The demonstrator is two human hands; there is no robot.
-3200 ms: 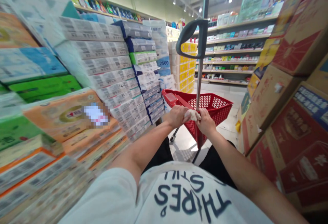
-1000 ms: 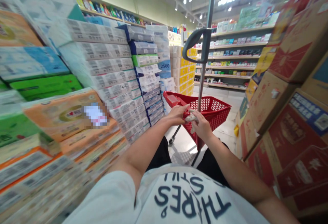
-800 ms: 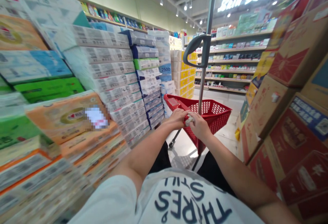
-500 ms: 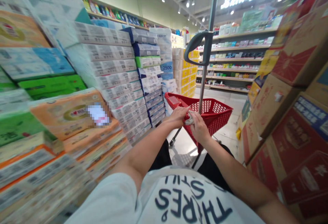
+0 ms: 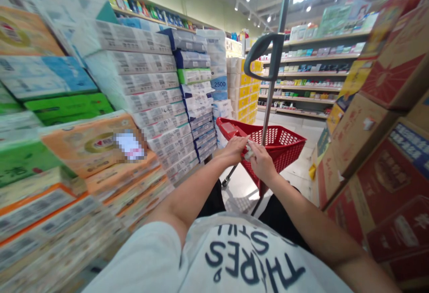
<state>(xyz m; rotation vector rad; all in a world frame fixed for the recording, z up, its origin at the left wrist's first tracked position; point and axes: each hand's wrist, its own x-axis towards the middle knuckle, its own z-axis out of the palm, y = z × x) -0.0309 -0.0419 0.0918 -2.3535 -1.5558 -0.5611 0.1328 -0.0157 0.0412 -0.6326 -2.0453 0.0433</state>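
Observation:
A red shopping cart with a perforated basket stands right in front of me. My left hand is closed over its near red handle, though the fingertips are hidden. Beside it, my right hand is closed on a crumpled white tissue, which sits between the two hands at the handle. A grey metal pole rises from the cart, with a dark grey loop grip partway up.
Stacked tissue packs line the left side. A phone-like object, partly pixelated, lies against an orange pack. Cardboard cartons are piled along the right. Farther off are shelves of small goods, beyond a pale floor.
The view has shifted slightly, with the pole and loop grip appearing a little farther right. Both hands stay at the cart handle, and the tissue has turned slightly between them.

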